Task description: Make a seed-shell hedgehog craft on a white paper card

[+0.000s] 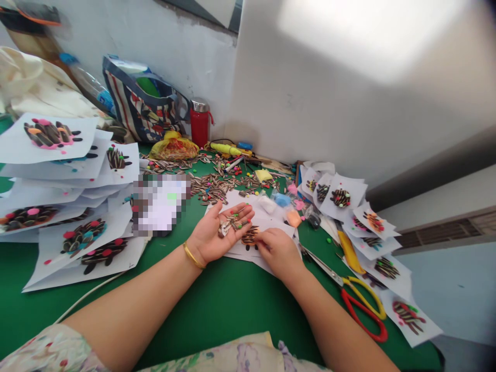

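My left hand (217, 232) lies palm up with its fingers stretched out. On it rests a small heap of striped sunflower seeds (229, 223) mixed with green and red clay beads. Beside it, my right hand (279, 253) has its thumb and fingertips pinched together at a seed figure (250, 236) made of sunflower seeds on an orange base with dark feet. Whatever the pinch holds is hidden. The figure sits on a stack of white paper sheets (244, 253), partly covered by both hands.
Loose sunflower seeds (215, 186) spread behind my hands. Scissors (344, 281) with red and yellow handles and a yellow cutter (351, 252) lie right. Finished seed cards (89, 222) pile up left, more cards (383, 268) right. A red flask (200, 126) stands behind.
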A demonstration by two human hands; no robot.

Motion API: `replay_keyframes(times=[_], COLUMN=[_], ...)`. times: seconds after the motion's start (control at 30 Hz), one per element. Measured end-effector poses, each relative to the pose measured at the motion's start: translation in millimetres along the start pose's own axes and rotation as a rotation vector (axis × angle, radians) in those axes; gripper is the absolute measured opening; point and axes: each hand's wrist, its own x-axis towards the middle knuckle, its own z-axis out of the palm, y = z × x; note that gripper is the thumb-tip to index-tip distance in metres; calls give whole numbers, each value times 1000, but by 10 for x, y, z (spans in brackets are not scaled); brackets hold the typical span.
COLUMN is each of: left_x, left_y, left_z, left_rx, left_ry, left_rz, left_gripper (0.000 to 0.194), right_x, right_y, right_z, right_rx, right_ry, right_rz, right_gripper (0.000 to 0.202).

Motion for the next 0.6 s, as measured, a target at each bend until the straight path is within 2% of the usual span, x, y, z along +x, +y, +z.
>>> replay_keyframes(times=[0.3,0.6], left_x=[-3,2], left_y=[-1,-1], left_z=[-2,-12], left_rx=[0,3], left_ry=[-13,-10], left_rz=[-7,-6], left_gripper=[51,52], right_x=[31,4], right_y=[-43,-17], right_z=[6,-85], right_rx=[-132,-19], right_ry=[-21,16], right_rz=[-49,19], right_gripper=[14,15])
